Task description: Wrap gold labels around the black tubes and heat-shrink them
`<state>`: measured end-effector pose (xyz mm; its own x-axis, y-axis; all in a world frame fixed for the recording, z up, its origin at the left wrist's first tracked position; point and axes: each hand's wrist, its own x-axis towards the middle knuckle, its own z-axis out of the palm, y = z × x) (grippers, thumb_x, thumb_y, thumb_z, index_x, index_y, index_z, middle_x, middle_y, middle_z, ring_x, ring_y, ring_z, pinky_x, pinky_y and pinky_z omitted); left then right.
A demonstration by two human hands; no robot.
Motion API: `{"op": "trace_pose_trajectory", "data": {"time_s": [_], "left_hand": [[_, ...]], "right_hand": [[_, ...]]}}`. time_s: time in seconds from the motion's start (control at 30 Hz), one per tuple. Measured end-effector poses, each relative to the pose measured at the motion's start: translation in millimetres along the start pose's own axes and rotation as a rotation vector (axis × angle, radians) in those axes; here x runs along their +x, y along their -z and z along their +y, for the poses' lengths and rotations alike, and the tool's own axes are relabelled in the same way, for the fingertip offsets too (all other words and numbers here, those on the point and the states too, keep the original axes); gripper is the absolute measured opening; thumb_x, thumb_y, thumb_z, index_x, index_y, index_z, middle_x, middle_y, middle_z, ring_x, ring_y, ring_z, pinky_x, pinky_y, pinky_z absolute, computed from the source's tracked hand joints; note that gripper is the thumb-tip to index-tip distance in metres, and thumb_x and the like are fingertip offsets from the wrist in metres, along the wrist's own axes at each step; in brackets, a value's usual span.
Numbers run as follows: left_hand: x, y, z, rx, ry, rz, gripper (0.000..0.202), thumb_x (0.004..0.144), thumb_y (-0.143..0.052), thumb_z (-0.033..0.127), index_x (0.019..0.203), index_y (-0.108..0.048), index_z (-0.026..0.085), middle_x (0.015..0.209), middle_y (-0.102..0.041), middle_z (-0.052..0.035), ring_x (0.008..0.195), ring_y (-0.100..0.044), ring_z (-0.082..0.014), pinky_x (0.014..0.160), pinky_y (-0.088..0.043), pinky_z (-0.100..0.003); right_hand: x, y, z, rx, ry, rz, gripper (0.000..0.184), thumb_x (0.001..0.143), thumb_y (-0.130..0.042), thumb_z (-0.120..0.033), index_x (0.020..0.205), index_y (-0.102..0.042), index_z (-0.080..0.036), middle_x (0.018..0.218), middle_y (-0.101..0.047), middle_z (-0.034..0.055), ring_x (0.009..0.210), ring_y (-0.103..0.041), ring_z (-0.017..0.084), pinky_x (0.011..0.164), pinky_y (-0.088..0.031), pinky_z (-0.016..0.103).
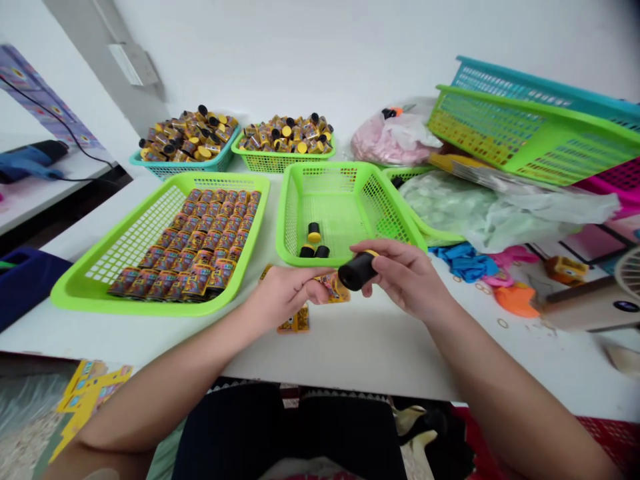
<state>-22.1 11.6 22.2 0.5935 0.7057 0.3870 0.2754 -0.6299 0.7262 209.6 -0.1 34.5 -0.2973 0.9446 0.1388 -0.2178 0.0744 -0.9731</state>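
My right hand (407,273) is closed around a small black tube (356,271) with a yellow end, held just above the white table (370,347). My left hand (283,293) pinches a colourful printed label (334,287) right beside the tube. More printed labels (296,321) lie on the table under my left hand. Directly behind my hands stands a green basket (345,180) holding three black and yellow tubes (313,241).
A wide green tray (100,267) at the left holds rows of wrapped tubes (200,243). Two baskets (273,160) of finished tubes stand at the back. Plastic bags (490,207), stacked baskets (530,127), balloons (463,260) and rubber bands crowd the right side.
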Motion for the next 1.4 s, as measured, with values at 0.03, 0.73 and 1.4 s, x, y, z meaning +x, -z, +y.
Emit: {"op": "trace_pose_trajectory", "data": {"time_s": [0.03,0.73,1.4], "left_hand": [[0,0.2,0,-0.008,-0.015,0.011,0.031,0.098,-0.046,0.022,0.115,-0.071,0.018,0.07,-0.075,0.0034,0.063,-0.07,-0.0088,0.065,-0.055,-0.016],[-1,-7.2,-2,-0.014,-0.018,0.013,0.049,0.094,-0.059,0.036,0.141,-0.053,0.023,0.079,-0.074,0.0017,0.066,-0.066,-0.0104,0.066,-0.053,-0.019],[-3,-14.1,1,-0.368,0.178,-0.027,0.1,0.085,-0.071,0.031,0.159,-0.003,0.028,0.098,-0.075,-0.0029,0.072,-0.068,-0.013,0.074,-0.058,-0.026]], "right_hand": [[0,1,0,-0.023,-0.015,-0.007,0.024,0.082,-0.076,-0.037,0.102,-0.076,-0.024,0.076,-0.072,0.0012,0.057,-0.066,0.012,0.051,-0.055,0.025],[1,-5,-8,-0.391,0.09,0.025,0.025,0.077,-0.078,-0.031,0.101,-0.074,-0.025,0.073,-0.068,-0.0006,0.058,-0.062,0.011,0.052,-0.053,0.025],[-3,-20,-5,-0.569,0.061,0.121,0.028,0.073,-0.079,-0.042,0.086,-0.072,-0.019,0.058,-0.06,-0.003,0.049,-0.052,0.009,0.044,-0.041,0.023]]}}
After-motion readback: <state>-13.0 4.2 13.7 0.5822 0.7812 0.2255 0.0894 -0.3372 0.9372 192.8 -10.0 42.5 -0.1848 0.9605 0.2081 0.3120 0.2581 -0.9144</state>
